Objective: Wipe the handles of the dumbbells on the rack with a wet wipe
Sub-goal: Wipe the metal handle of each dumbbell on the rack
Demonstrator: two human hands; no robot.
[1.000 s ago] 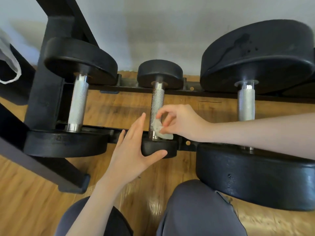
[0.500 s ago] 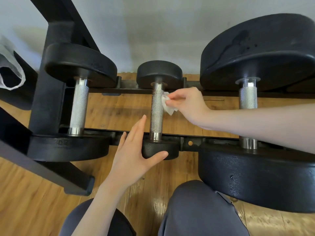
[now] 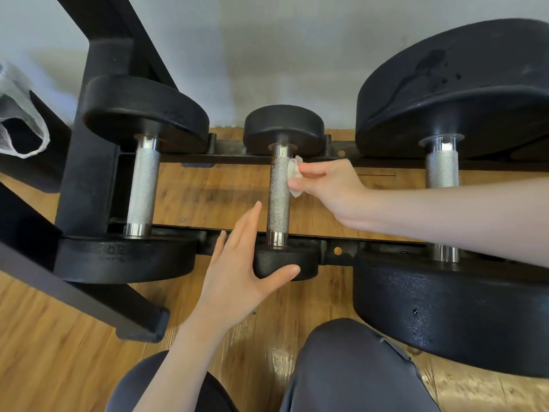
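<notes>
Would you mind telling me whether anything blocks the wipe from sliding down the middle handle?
Nothing visible does: the handle is bare below the wet wipe; the left hand sits beside it.

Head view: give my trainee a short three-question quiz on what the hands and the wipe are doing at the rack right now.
1. True or false: the wet wipe is pressed against the handle of the largest dumbbell.
2. Which hand holds the wipe? A) left hand B) right hand C) neither
3. Fill in: the left hand steadies the small dumbbell by its ____ end weight.

Key:
1. False. It is against the upper part of the small middle dumbbell's handle.
2. B. The right hand pinches it.
3. Near; the thumb lies across that weight, the fingers straight beside it.
</notes>
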